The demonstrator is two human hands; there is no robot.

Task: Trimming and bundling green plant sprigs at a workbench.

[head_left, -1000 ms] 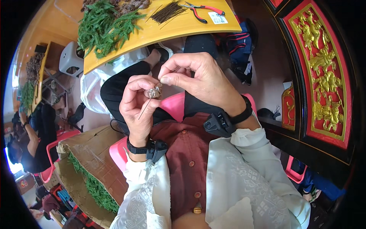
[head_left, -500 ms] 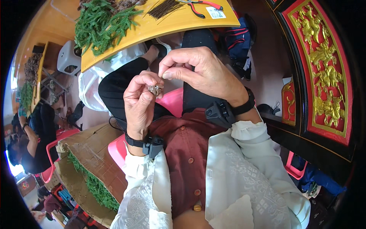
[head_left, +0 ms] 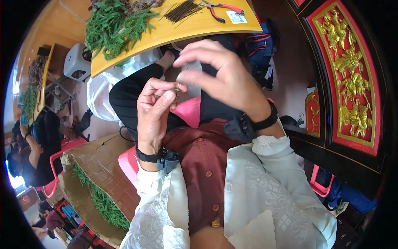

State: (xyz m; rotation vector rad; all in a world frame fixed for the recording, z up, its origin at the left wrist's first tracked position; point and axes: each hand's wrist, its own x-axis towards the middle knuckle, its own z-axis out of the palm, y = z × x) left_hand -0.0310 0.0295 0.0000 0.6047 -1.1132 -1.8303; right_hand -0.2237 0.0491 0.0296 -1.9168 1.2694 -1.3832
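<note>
My left hand [head_left: 154, 106] is closed in a pinch on a small brown piece that looks like a pine cone [head_left: 177, 94], held above my lap. Most of it is hidden by the thumb and fingers. Close by on the right, my right hand [head_left: 226, 74] is raised with thumb and fingers apart, smeared by motion, and nothing shows between them. Both wrists wear black straps with small devices. On the yellow table [head_left: 182, 39] ahead lie green artificial pine sprigs [head_left: 110, 31], a bundle of thin brown wires [head_left: 182, 11] and red-and-black pliers [head_left: 219, 11].
A cardboard box [head_left: 103, 162] holding green sprigs [head_left: 105, 203] stands at my left. White plastic bags [head_left: 99, 93] and a grey stool [head_left: 77, 62] are beyond it. A carved red-and-gold panel [head_left: 346, 79] rises on the right. Another person [head_left: 35, 145] sits at far left.
My right hand has lifted away from the left, its fingers spreading from a pinch. The left hand keeps its grip, with the brown piece turned and more covered.
</note>
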